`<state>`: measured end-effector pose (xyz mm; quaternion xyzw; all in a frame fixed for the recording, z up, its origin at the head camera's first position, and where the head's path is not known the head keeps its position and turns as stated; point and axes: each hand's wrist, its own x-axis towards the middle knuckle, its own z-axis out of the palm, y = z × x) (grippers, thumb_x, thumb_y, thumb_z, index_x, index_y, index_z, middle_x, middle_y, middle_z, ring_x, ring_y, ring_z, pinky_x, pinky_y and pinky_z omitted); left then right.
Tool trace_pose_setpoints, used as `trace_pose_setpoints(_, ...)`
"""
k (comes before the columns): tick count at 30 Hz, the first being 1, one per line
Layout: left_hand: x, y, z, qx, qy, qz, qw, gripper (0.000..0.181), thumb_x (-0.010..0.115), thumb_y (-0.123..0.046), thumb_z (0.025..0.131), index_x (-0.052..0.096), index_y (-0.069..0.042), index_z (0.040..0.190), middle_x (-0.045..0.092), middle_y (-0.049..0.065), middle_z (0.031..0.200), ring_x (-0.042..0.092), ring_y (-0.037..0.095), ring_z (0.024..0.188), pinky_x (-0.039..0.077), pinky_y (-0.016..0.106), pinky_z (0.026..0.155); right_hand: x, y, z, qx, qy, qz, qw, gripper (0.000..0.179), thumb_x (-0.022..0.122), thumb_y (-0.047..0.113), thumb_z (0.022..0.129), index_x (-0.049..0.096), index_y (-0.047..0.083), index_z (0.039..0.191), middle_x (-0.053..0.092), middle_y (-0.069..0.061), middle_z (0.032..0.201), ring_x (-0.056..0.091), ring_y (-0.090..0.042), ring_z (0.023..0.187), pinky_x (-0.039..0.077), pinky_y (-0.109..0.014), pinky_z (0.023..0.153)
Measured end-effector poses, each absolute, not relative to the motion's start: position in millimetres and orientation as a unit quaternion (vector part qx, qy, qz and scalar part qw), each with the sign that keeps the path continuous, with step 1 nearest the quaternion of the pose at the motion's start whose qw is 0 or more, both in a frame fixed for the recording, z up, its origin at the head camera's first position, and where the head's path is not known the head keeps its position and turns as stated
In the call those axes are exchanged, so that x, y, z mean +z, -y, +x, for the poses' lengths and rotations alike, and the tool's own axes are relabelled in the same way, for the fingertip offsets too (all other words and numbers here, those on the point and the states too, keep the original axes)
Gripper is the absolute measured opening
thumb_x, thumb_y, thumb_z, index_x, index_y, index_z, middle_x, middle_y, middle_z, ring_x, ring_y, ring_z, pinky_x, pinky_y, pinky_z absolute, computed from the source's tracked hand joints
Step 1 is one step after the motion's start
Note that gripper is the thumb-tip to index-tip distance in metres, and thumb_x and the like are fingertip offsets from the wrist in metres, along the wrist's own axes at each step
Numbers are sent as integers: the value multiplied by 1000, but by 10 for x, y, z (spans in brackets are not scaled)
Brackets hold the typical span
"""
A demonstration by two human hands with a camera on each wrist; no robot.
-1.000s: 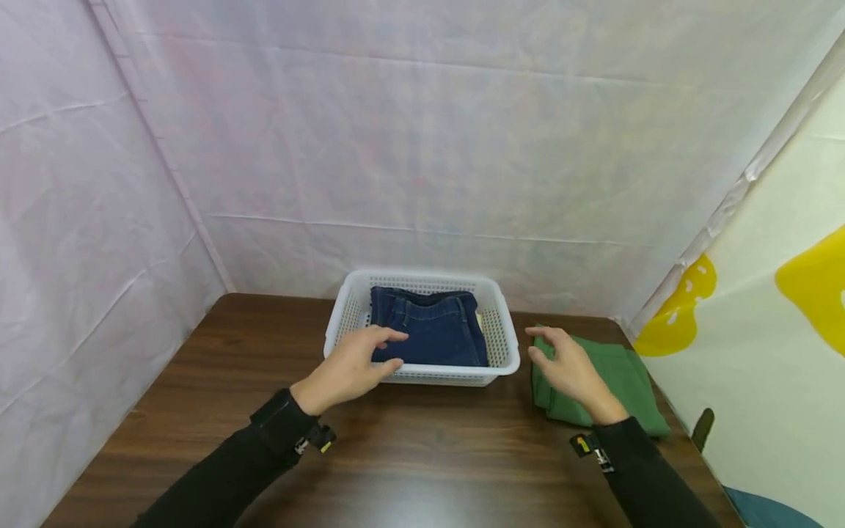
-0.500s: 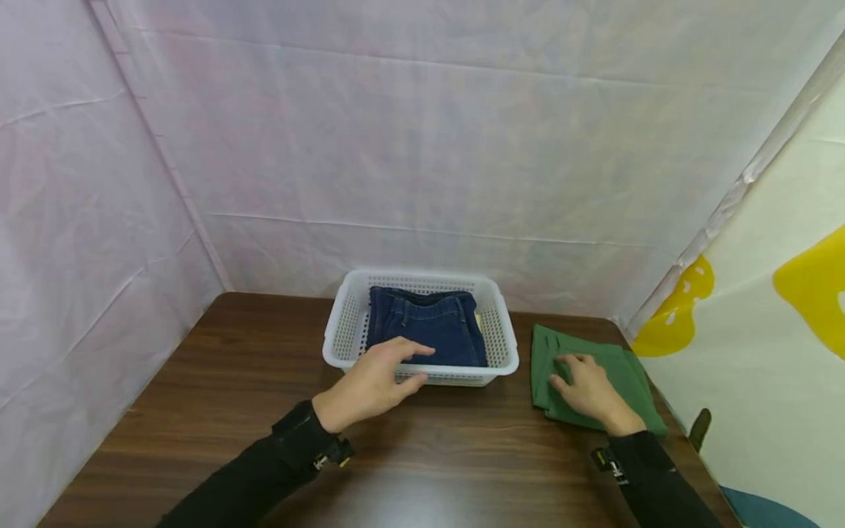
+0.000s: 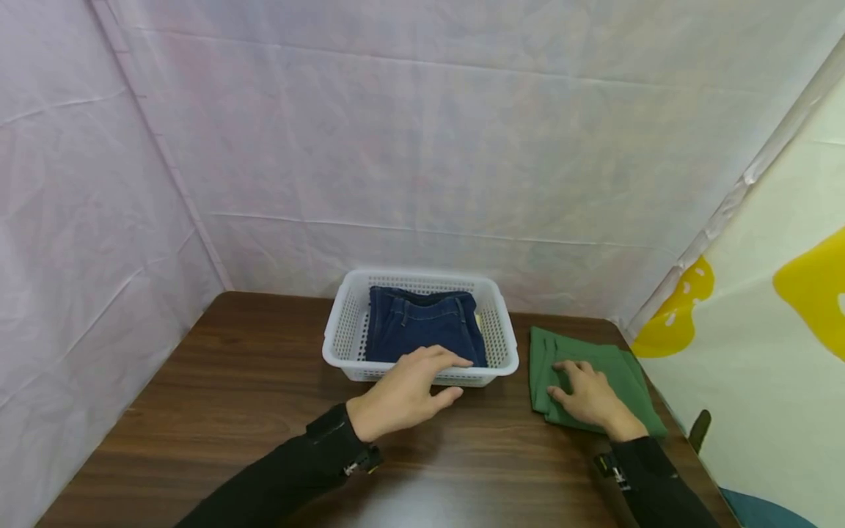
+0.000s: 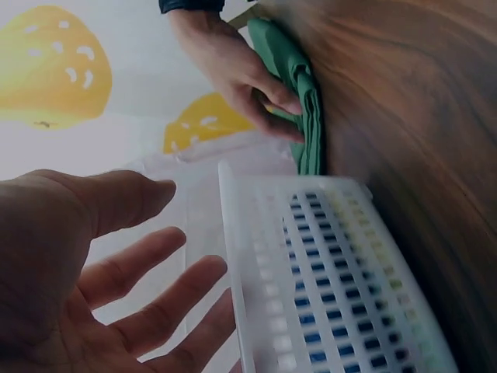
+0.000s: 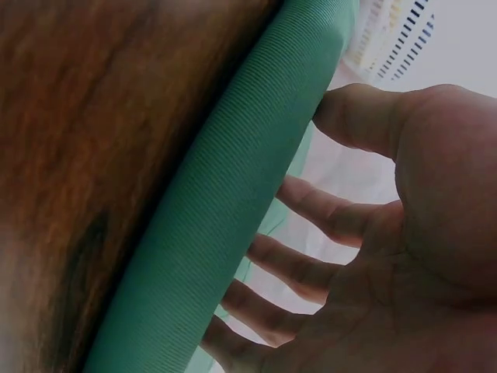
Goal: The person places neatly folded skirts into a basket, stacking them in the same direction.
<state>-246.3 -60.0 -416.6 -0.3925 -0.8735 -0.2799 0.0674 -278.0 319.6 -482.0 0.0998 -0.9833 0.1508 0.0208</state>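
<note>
- Head view: a person in black sleeves stands at a dark wooden table point(image 3: 231, 381) hemmed in by pale sheeting.
- At the far middle of the table sits a white perforated plastic basket point(image 3: 505, 345), and folded dark blue jeans point(image 3: 425, 326) lie flat inside it.
- The left hand point(image 3: 409, 392) hovers at the basket's near rim, fingers loosely extended and lightly bent over the edge, thumb below. It grasps nothing; whether the fingertips touch the rim I cannot tell from here.
- Just right of the basket, apart from it, a folded green garment point(image 3: 627, 370) lies on the table near the right edge.
- The right hand point(image 3: 590, 396) rests on the garment's near left part, fingers spread and fairly flat on the cloth, not gripping it.
- Beyond the table's right side hangs a white sheet with yellow blotches point(image 3: 808, 282).
- Left wrist view: the left hand point(image 4: 101, 272) is relaxed with palm showing, fingers released and slightly curved beside the basket point(image 4: 326, 280); blue shows through the wall's holes.
- Farther off, the right hand point(image 4: 233, 66) lies with its fingertips on the folded edge of the green garment point(image 4: 303, 101), which sits on the wood.
- Right wrist view: the right hand point(image 5: 388, 256) is spread wide, fingers point(image 5: 311, 276) reaching onto the top of the green garment point(image 5: 225, 217) and the thumb beside its rounded fold. The fold lies on the table point(image 5: 93, 140).
- The basket point(image 5: 392, 35) shows blurred in the upper corner.
</note>
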Motion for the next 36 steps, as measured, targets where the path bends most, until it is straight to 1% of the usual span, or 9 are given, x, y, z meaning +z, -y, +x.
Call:
trace_pose_setpoints(5, -4159, 463, -2406, -260, 866, -421, 70, 45, 67, -38, 99, 55, -32, 141, 52, -10, 139, 50, 16, 125, 46, 50, 98, -4801, -3136, -2693, 160, 981, 105, 16, 48, 67, 31, 99, 55, 4, 137, 47, -33, 133, 42, -61, 117, 39, -72, 90)
trace_pose_setpoints(8, -4163, 382, -2375, -255, 857, -442, 70, 44, 66, -39, 99, 54, -34, 141, 52, -11, 139, 50, 15, 124, 46, 45, 99, -4778, -3086, -2639, 159, 981, 113, 18, 45, 68, 30, 98, 57, 6, 134, 49, -31, 131, 45, -58, 115, 40, -70, 89)
trace_pose_setpoints(13, -4216, 224, -2325, -240, 840, -479, 86, 44, 64, -41, 100, 55, -30, 142, 52, -10, 138, 50, 11, 122, 45, 34, 101, -4738, -2994, -2541, 152, 981, 120, 21, 39, 71, 29, 96, 62, 8, 128, 53, -25, 127, 50, -54, 110, 43, -68, 86)
trace_pose_setpoints(16, -4276, 124, -2298, -229, 832, -497, 89, 43, 64, -40, 100, 56, -28, 141, 53, -11, 135, 50, 8, 124, 43, 31, 103, -4728, -2947, -2494, 150, 980, 127, 22, 41, 71, 30, 96, 62, 7, 128, 55, -23, 126, 52, -52, 109, 44, -66, 86)
trace_pose_setpoints(22, -4421, -74, -2282, -194, 834, -512, 60, 46, 67, -42, 98, 56, -30, 141, 53, -11, 134, 51, 8, 120, 49, 36, 95, -4707, -2893, -2420, 150, 979, 136, 12, 57, 69, 34, 98, 52, 0, 140, 55, -22, 130, 52, -49, 114, 44, -65, 90)
trace_pose_setpoints(26, -4523, -170, -2310, -169, 840, -515, 19, 52, 67, -46, 97, 53, -31, 145, 52, -9, 135, 51, 11, 117, 49, 35, 91, -4674, -2863, -2369, 151, 976, 154, 3, 56, 69, 29, 98, 52, -1, 142, 56, -20, 129, 54, -44, 113, 45, -62, 91)
trace_pose_setpoints(29, -4604, -221, -2334, -150, 846, -512, -1, 55, 66, -49, 97, 51, -31, 147, 48, -4, 143, 48, 16, 124, 48, 39, 95, -4637, -2835, -2320, 148, 974, 173, -9, 54, 73, 21, 95, 54, -1, 140, 58, -16, 126, 57, -40, 109, 47, -60, 89)
trace_pose_setpoints(33, -4705, -272, -2369, -128, 851, -509, -9, 58, 63, -52, 97, 47, -31, 150, 34, 2, 157, 36, 25, 139, 45, 48, 101, -4587, -2789, -2258, 148, 972, 178, -39, 55, 78, 14, 89, 57, 2, 138, 59, -10, 121, 58, -36, 107, 50, -56, 87)
trace_pose_setpoints(36, -4752, -297, -2388, -115, 851, -511, -20, 59, 60, -54, 98, 46, -31, 151, 29, 5, 160, 32, 27, 142, 45, 50, 101, -4554, -2752, -2216, 159, 969, 180, -60, 54, 79, 11, 87, 59, 2, 137, 59, -8, 119, 59, -33, 107, 52, -52, 87)
